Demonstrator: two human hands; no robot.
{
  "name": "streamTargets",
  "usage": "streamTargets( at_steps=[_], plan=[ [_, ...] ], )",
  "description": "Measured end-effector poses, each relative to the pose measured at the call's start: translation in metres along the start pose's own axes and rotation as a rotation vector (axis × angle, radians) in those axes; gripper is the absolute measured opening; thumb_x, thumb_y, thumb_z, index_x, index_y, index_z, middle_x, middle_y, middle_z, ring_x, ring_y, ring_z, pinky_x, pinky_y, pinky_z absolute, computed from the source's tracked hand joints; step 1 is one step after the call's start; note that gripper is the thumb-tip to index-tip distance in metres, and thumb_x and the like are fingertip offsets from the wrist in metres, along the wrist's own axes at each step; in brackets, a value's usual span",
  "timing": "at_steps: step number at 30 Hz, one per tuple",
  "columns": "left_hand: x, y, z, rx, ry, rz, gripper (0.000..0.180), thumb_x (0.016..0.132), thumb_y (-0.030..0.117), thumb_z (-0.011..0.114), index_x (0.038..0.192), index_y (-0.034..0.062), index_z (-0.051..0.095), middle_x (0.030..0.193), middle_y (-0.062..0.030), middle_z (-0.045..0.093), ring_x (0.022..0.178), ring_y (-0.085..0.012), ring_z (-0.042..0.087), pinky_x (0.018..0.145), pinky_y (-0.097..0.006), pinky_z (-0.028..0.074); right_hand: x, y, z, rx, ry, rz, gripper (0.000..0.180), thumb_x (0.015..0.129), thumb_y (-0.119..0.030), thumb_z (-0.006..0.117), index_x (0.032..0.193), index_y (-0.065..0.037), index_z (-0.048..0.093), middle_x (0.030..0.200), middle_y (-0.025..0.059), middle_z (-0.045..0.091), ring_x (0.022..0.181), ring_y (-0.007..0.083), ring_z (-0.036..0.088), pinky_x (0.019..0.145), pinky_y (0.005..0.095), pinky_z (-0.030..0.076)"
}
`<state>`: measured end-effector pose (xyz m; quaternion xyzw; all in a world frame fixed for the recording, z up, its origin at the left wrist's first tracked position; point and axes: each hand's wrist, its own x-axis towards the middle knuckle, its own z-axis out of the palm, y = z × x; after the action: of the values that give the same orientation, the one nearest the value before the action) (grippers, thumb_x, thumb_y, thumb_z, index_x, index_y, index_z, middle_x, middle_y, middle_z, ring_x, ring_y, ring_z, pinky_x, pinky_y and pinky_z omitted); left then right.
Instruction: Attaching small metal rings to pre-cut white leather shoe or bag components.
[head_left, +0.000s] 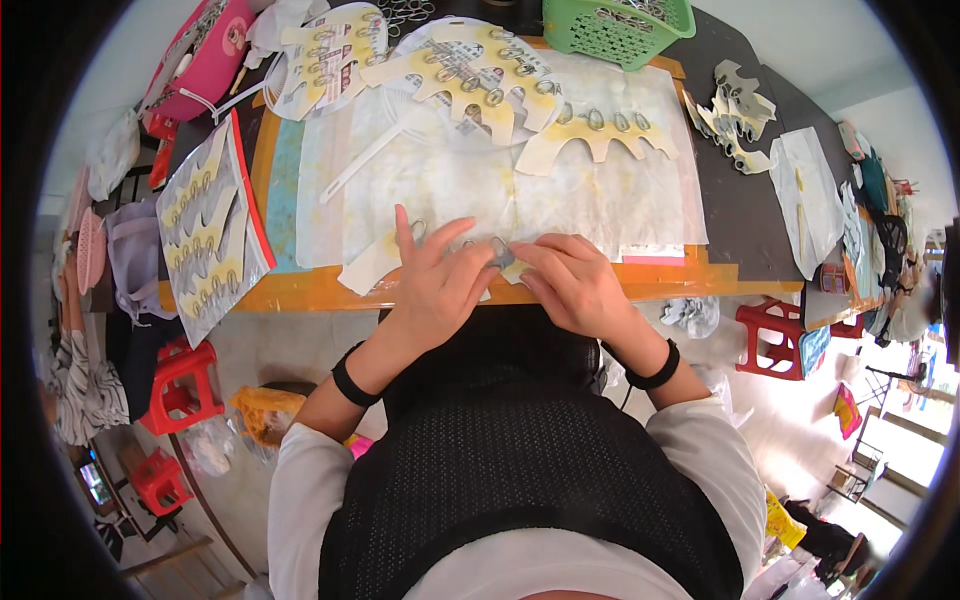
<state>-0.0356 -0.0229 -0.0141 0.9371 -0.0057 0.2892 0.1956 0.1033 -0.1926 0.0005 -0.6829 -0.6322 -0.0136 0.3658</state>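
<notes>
Near the table's front edge, my left hand (436, 278) lies over a cream scalloped card strip (372, 262). One of its fingers points up and away, while others bend in toward a small grey piece (502, 252). From the other side my right hand (578, 285) pinches at that same piece, fingertips close together. The piece is too small to name, and fingers cover part of it. Metal rings show along the strip between my fingers. Farther off, another cream scalloped strip (556, 147) carries several upright oval rings.
White fans (385, 110) lie under ringed strips at the back. A green basket (618, 35) and a pink basket (215, 60) hold metal parts. A clear bag (212, 235) of strips hangs over the left edge. Grey scalloped pieces (738, 105) lie right; red stools (770, 340) stand below.
</notes>
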Motion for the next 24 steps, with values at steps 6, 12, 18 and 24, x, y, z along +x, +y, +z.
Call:
streamTargets(
  at_steps=[6,12,18,24],
  plan=[
    [-0.005,-0.001,0.001,-0.057,-0.002,-0.037,0.032,0.079,0.009,0.076,0.104,0.0045,0.056,0.087,-0.0004,0.072,0.122,-0.0223,0.055,0.114,-0.066,0.006,0.001,0.005,0.003,-0.033,0.002,-0.052,0.035,0.079,-0.006,0.069,0.112,-0.001,0.059,0.097,0.0091,0.065,0.092,0.0264,0.062,0.078,0.0373,0.049],
    [-0.002,0.009,-0.009,-0.081,0.002,-0.104,0.036,0.081,0.01,0.072,0.11,0.0007,0.052,0.091,-0.0025,0.073,0.121,-0.0237,0.055,0.114,-0.065,0.004,0.009,0.005,0.002,-0.024,-0.054,0.015,0.032,0.079,-0.007,0.07,0.109,-0.003,0.059,0.09,0.0074,0.063,0.084,0.0253,0.06,0.075,0.0366,0.047],
    [0.009,0.011,-0.006,0.006,-0.094,-0.152,0.028,0.076,0.016,0.077,0.1,0.006,0.066,0.079,0.0013,0.067,0.114,-0.0237,0.057,0.113,-0.067,0.004,0.02,0.015,0.003,0.083,-0.083,0.037,0.027,0.076,-0.004,0.071,0.102,-0.004,0.062,0.083,0.0066,0.063,0.081,0.0243,0.06,0.073,0.0363,0.048],
    [0.007,0.019,0.001,0.218,-0.107,-0.017,0.017,0.076,0.012,0.074,0.092,0.007,0.069,0.076,-0.0004,0.059,0.108,-0.0215,0.058,0.112,-0.068,0.012,0.021,0.013,0.002,0.138,-0.054,0.07,0.024,0.075,0.0,0.07,0.097,-0.004,0.064,0.081,0.0058,0.064,0.08,0.0247,0.061,0.071,0.0362,0.048]
  ],
)
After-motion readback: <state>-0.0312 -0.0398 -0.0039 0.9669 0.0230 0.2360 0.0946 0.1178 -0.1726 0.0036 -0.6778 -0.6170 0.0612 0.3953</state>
